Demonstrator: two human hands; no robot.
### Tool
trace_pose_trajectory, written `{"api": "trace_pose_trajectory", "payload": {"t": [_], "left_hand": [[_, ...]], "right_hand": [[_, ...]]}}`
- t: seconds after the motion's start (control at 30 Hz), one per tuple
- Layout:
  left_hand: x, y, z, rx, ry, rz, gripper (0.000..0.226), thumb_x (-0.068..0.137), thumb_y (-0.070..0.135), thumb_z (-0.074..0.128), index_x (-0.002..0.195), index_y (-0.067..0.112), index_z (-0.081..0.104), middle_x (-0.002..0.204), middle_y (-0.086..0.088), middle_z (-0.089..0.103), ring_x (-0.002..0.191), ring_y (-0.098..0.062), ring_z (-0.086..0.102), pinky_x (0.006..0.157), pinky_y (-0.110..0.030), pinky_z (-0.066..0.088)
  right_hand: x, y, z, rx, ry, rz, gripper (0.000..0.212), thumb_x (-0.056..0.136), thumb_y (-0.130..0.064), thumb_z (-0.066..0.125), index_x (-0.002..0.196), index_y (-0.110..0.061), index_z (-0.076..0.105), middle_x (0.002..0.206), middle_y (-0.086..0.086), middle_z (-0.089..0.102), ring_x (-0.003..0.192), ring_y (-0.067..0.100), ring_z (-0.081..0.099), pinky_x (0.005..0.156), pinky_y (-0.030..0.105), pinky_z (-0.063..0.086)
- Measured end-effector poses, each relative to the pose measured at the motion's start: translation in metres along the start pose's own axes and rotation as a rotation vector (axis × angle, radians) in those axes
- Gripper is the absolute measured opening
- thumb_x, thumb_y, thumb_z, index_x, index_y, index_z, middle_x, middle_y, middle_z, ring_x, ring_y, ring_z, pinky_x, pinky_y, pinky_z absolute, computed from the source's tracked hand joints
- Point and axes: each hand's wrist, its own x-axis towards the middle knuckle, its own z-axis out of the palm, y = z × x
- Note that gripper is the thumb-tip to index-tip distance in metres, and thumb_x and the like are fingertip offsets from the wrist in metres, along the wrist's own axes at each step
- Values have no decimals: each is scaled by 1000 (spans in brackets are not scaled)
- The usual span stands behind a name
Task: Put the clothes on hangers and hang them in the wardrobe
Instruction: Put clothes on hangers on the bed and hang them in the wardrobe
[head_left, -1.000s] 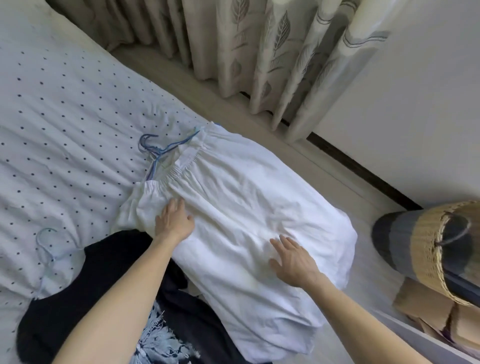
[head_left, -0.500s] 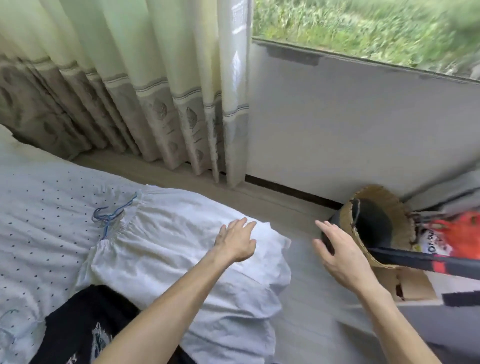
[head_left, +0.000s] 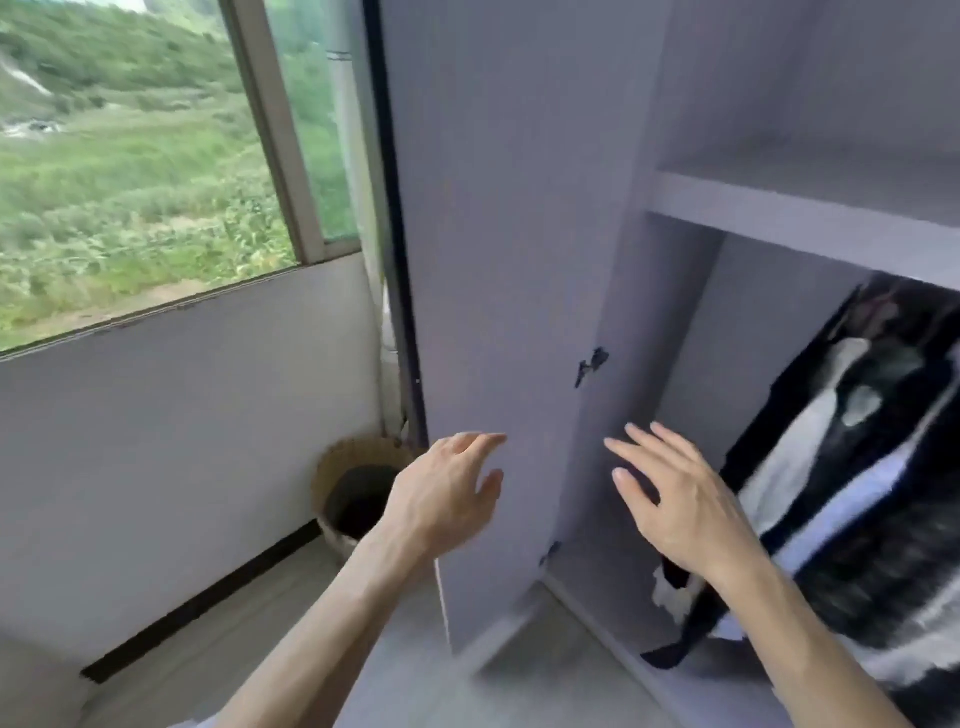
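At the right of the scene stood the open wardrobe (head_left: 670, 312), pale grey inside, its one visible door (head_left: 498, 260) swung out toward the middle. To the left, a window (head_left: 130, 156) showed green fields above a plain wall (head_left: 182, 441). Inside the wardrobe, below its single visible shelf (head_left: 805, 208), hung dark and white clothes (head_left: 857, 493); motion blur made them impossible to count. On the floor at the far corner, just left of the door's foot, sat one woven basket (head_left: 332, 467) with something dark inside that could not be made out.

Two hands reached forward, each holding nothing. The left hand (head_left: 441, 499) hovered in front of the door, its fingers (head_left: 483, 441) loosely spread. The right hand (head_left: 680, 504) was raised at the wardrobe opening, its fingers (head_left: 644, 447) straight and splayed, with the hanging clothes just to their right and behind the wrist.
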Motion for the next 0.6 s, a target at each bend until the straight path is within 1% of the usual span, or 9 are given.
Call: {"api": "trace_pose_trajectory", "payload": {"t": [0.07, 0.17, 0.23, 0.3, 0.37, 0.47, 0.53, 0.6], "left_hand": [[39, 44, 9, 14, -21, 119, 49, 102, 42, 43, 150, 41, 33, 154, 16, 37, 141, -12, 36, 108, -34, 42], [94, 100, 18, 35, -52, 231, 54, 101, 40, 44, 152, 40, 29, 158, 14, 31, 144, -14, 33, 108, -36, 40], [127, 131, 23, 37, -63, 287, 57, 100, 38, 46, 153, 40, 26, 160, 12, 29, 145, -16, 30, 110, -36, 37], [158, 158, 29, 34, -79, 343, 62, 99, 37, 47, 155, 39, 22, 161, 8, 28, 146, -20, 29, 116, -39, 32], [188, 182, 36, 27, -82, 405, 65, 98, 38, 48, 157, 35, 20, 162, 5, 27, 147, -23, 29, 118, -42, 29], [230, 212, 54, -60, -124, 460, 65, 100, 36, 47, 158, 31, 18, 164, 3, 21, 149, -22, 24, 118, -38, 27], [256, 229, 73, -170, -200, 464, 66, 101, 36, 48, 158, 29, 17, 164, 3, 19, 150, -21, 22, 119, -35, 26], [277, 243, 94, -273, -273, 450, 67, 101, 38, 48, 158, 29, 16, 164, 3, 19, 150, -20, 21, 120, -36, 25]], "right_hand": [[-5, 38, -36, -41, 84, 82, 38, 99, -35, 55, 136, -30, 60, 147, -6, 51, 145, 14, 31, 118, 34, 28], [-13, 81, -86, -109, 176, 214, 38, 99, -37, 52, 137, -31, 58, 149, -6, 48, 147, 14, 28, 120, 31, 22], [-17, 103, -115, -191, 227, 261, 39, 100, -38, 50, 138, -31, 57, 150, -6, 47, 147, 13, 27, 120, 31, 21], [-20, 123, -140, -282, 307, 295, 38, 101, -37, 50, 136, -28, 60, 148, -4, 50, 146, 15, 29, 120, 31, 20], [-19, 140, -161, -336, 373, 337, 40, 102, -41, 45, 136, -27, 60, 150, -3, 48, 146, 16, 28, 120, 33, 21], [-7, 163, -186, -433, 482, 371, 51, 98, -47, 36, 141, -26, 54, 155, -1, 41, 148, 19, 25, 119, 40, 26], [5, 177, -199, -501, 566, 384, 53, 98, -45, 37, 143, -22, 51, 156, 2, 38, 149, 21, 25, 119, 42, 27], [20, 191, -207, -542, 664, 391, 53, 97, -42, 40, 142, -17, 52, 156, 5, 39, 148, 23, 26, 118, 45, 29]]}}
